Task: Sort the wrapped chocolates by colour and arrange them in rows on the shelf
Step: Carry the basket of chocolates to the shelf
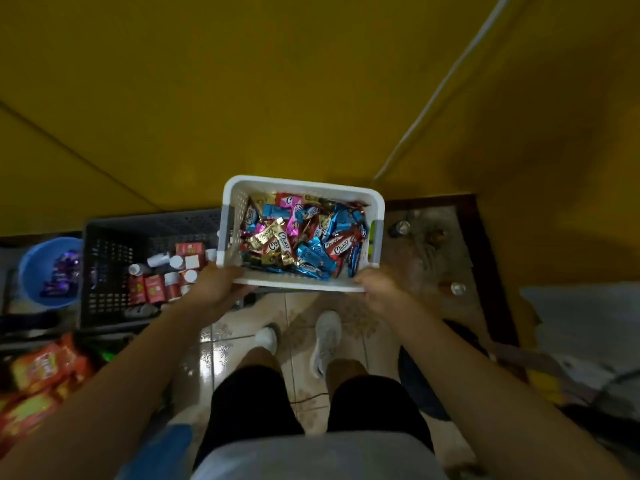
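Note:
A white plastic basket (304, 184) is held up in front of me over the tiled floor. It is full of mixed wrapped chocolates (298, 237) in blue, gold, red and pink foil. My left hand (218, 284) grips the basket's near left corner. My right hand (377, 284) grips its near right corner. Both thumbs lie over the rim.
A dark grey crate (114, 237) with red boxes and white-capped bottles stands on the left. Beyond it is a blue bowl (34, 265) with purple wrapped sweets. Orange snack packs (38, 372) lie lower left. A yellow wall (311, 81) rises ahead. My feet stand on the tiles below.

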`<state>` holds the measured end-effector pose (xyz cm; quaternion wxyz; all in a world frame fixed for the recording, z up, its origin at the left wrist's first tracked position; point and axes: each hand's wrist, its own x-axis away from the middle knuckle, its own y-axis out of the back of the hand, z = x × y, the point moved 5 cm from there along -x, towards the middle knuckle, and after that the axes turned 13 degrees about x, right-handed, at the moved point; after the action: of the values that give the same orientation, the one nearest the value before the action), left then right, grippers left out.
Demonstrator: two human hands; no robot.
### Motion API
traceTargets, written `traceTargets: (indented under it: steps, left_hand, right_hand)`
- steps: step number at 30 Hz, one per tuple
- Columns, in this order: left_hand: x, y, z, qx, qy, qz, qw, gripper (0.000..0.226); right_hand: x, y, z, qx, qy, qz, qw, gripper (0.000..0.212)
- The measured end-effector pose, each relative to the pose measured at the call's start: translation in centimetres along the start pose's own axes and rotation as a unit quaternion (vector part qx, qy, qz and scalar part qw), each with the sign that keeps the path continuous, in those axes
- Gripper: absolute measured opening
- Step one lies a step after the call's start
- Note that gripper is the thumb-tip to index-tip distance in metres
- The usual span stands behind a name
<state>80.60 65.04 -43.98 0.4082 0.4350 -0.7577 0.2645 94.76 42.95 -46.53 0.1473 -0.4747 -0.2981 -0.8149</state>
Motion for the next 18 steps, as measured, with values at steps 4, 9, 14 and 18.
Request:
traceTargets:
  steps: [4, 9, 14, 18]
  left_hand:
    - [2.9, 0.6, 2.7, -0.003, 0.031, 0.056, 0.998, 0.022]
    - [4.3, 1.8, 4.9, -0.029, 0.08, 0.129, 0.988, 0.014]
    - [6.9, 1.8, 4.8, -0.133, 0.068, 0.209, 0.966, 0.038]
    - [11.4, -0.5, 6.5, -0.219, 0.041, 0.282, 0.933, 0.043]
  right_hand:
    - [3.0, 1.4, -5.5, -0.03, -0.028, -0.036, 0.999, 0.031]
    - [11.0, 1.9, -9.7, -0.199, -0.064, -0.077, 0.975, 0.012]
    - [16.8, 0.5, -15.0, -0.353, -0.066, -0.12, 0.926, 0.026]
    - [21.3, 0.2, -21.4, -0.445, -0.082, -0.187, 0.872, 0.022]
